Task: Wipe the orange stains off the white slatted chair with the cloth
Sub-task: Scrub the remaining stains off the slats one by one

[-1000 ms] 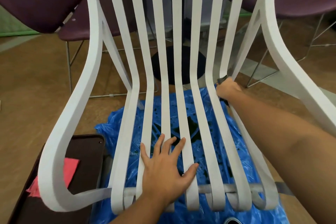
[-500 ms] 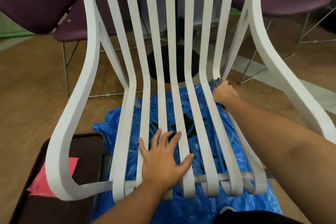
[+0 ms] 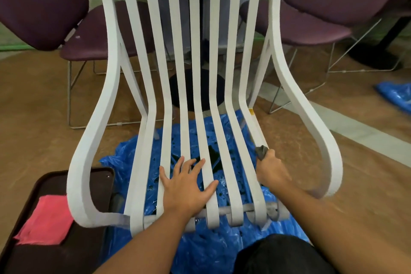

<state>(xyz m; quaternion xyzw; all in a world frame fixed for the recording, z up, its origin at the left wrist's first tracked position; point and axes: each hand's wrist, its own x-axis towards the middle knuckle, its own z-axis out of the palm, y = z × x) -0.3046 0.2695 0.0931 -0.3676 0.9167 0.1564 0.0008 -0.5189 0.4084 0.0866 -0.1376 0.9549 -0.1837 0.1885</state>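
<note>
1. At far left, a brown tray [image 3: 51, 182] holds a pink cloth [image 3: 44, 218].
2. The white chair [image 3: 112, 29] stands over a blue sheet [image 3: 200, 251].
3. The left hand [image 3: 186, 187] lies flat on the middle seat slats, fingers spread wide.
4. The right hand [image 3: 270, 171] grips a grey cloth [image 3: 261, 151] against the rightmost slat, below a small orange stain [image 3: 251, 111] at that slat's bend.

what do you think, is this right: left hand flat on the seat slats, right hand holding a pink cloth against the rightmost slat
Not quite. The head view shows the cloth in the right hand is grey, not pink. The rest holds: left hand flat on the seat slats, right hand holding the cloth against the rightmost slat.
</note>
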